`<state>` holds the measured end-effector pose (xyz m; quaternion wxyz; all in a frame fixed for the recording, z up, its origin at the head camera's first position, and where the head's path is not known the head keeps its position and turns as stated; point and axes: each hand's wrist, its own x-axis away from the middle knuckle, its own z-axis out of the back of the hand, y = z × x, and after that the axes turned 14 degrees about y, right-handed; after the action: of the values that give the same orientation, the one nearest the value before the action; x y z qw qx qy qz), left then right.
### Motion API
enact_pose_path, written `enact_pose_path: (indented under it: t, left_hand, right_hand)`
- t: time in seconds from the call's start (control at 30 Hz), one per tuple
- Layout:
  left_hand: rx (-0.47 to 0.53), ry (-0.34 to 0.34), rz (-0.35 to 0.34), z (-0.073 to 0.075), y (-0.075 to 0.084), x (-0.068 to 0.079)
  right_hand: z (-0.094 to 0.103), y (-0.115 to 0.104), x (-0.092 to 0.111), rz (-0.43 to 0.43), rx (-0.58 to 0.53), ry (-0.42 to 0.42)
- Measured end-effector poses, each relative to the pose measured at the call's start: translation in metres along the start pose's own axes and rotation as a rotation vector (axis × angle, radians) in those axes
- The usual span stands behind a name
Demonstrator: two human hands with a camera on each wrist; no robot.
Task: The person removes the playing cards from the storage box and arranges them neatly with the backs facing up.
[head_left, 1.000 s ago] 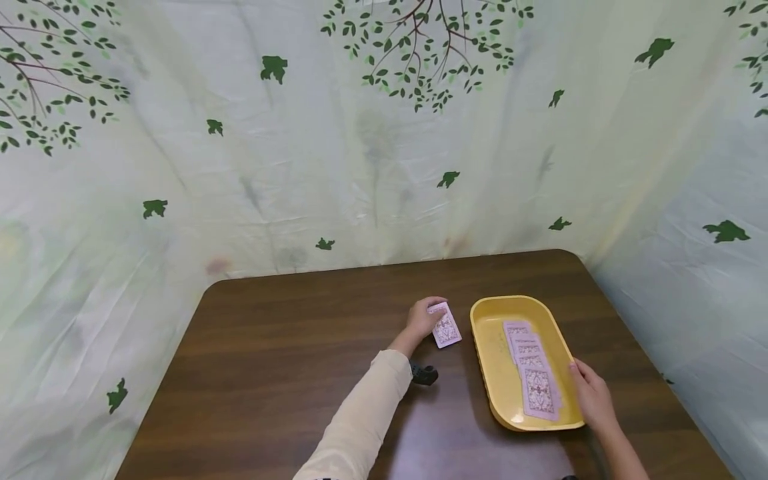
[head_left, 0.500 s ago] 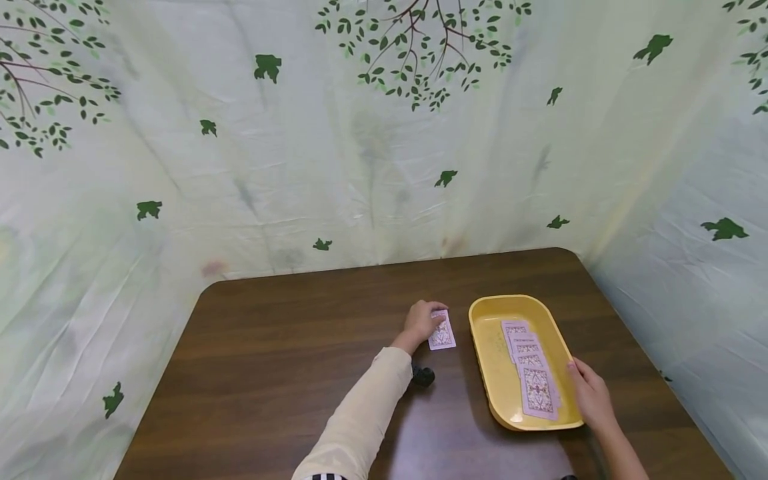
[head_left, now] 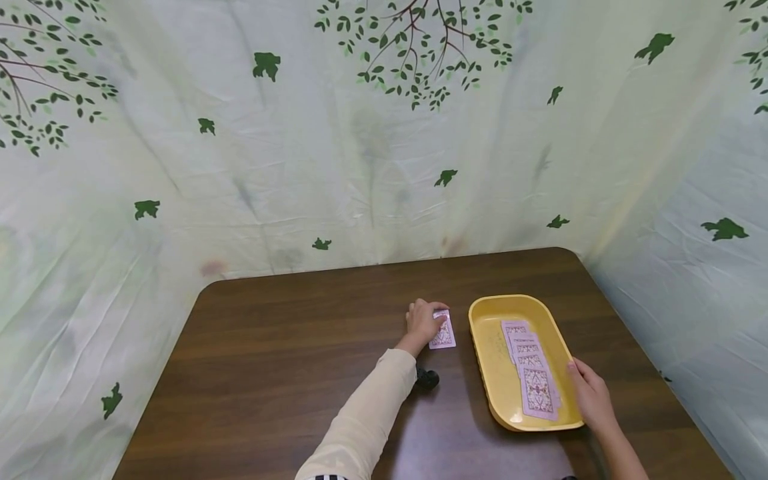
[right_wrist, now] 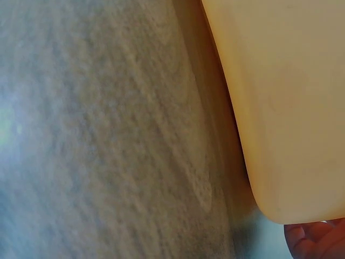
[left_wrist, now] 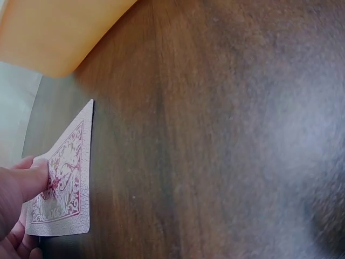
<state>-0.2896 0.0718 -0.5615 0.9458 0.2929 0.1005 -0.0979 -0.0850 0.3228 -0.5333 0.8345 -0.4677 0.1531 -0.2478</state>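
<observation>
My left hand [head_left: 423,321] pinches a playing card [head_left: 444,333] between thumb and fingers, left of the yellow tray [head_left: 498,387]. Its patterned red-and-white back faces up; in the left wrist view the card [left_wrist: 64,186] looks slightly bent under the thumb. Whether it is a single card cannot be told. Several more playing cards [head_left: 538,392] lie overlapping in a column inside the tray, backs up. On the tray's right side my right hand [head_left: 594,398] grips the rim, thumb over the edge. The right wrist view shows the tray's outer wall [right_wrist: 291,108] with fingertips [right_wrist: 310,237] near its corner.
The dark brown wooden table [head_left: 288,347] stretches to the left of the tray. A light curtain [head_left: 372,167] with printed leaves hangs along the table's far edge. A black device [head_left: 428,379] sits at my left wrist.
The card in my left hand has turned from slanting to nearly straight and shifted slightly left. My right hand and the tray have stayed almost in place.
</observation>
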Motion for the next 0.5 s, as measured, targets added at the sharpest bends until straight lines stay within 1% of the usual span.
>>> enact_pose_path:
  t: [0.3, 0.4, 0.5]
  left_hand:
    - [0.027, 0.048, 0.034, -0.0020, 0.0002, 0.0019]
    - [0.048, 0.065, 0.045, -0.0027, 0.0002, 0.0033]
    - [0.061, 0.069, 0.045, -0.0029, 0.0000, 0.0046]
  right_hand:
    - [-0.0004, -0.0010, 0.0001, 0.015, -0.011, 0.002]
    - [-0.0004, -0.0013, 0.0004, 0.011, -0.015, 0.000]
    - [-0.0009, -0.0009, 0.0002, 0.001, -0.013, 0.004]
